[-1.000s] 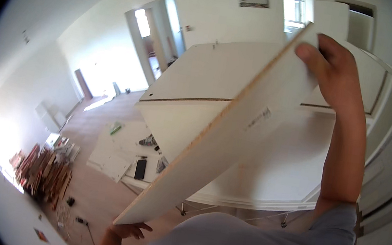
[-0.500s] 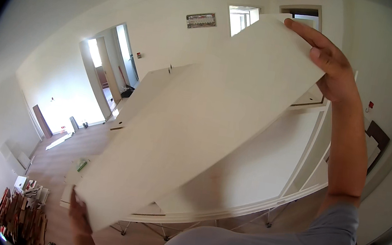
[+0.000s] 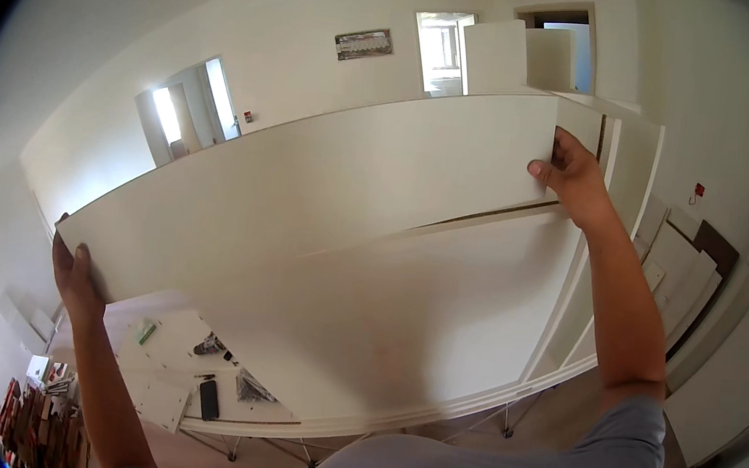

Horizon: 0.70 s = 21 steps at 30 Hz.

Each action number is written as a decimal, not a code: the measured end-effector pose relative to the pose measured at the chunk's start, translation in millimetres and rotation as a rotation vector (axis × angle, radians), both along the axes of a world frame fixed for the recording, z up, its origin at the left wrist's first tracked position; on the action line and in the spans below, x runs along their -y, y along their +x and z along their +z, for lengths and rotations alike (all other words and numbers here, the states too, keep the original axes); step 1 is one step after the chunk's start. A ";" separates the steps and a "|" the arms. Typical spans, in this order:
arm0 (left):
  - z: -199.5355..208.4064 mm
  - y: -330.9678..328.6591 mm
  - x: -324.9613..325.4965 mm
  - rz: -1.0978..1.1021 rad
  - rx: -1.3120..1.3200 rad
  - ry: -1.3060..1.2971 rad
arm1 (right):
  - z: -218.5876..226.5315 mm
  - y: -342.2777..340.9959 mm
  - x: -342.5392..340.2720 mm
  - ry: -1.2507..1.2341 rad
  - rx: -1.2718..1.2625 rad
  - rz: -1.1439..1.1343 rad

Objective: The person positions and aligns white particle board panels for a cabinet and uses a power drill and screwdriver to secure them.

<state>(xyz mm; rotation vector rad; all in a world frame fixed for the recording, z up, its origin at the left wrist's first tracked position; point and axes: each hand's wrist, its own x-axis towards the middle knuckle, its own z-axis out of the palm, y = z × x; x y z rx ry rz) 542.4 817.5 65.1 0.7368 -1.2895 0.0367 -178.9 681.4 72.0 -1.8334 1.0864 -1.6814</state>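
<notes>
A long white board [image 3: 337, 162] is held up across my view, its left end lower than its right. My left hand [image 3: 79, 279] grips its left end, fingers behind and thumb on the front face. At the right end my right hand [image 3: 572, 174] is closed round the edge, thumb in front. Below and behind the board lies a white cabinet frame [image 3: 562, 327] with a large white panel [image 3: 467, 324] inside it. The board hides much of the frame's far side.
On the worktop at left lie a black oblong object [image 3: 209, 398], a bag of small hardware [image 3: 252, 387] and a green-marked packet [image 3: 147, 332]. Scrap strips [image 3: 32, 425] are piled on the floor at lower left. White panels [image 3: 726, 389] lean along the right wall.
The board has swung from a steep diagonal to nearly level. Its left end rose with my left hand, and its right end dropped with my right hand. Items on the left worktop came into view.
</notes>
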 end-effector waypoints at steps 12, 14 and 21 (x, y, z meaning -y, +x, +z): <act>-25.0 25.0 80.2 0.154 -0.222 0.078 | -19.9 -12.1 7.3 0.023 -0.055 -0.021; -21.2 16.5 81.7 0.164 -0.244 0.086 | -20.3 -14.2 9.6 0.042 -0.066 -0.026; -22.5 8.1 89.3 0.454 -0.133 0.097 | -19.3 -18.2 8.9 0.021 -0.073 -0.067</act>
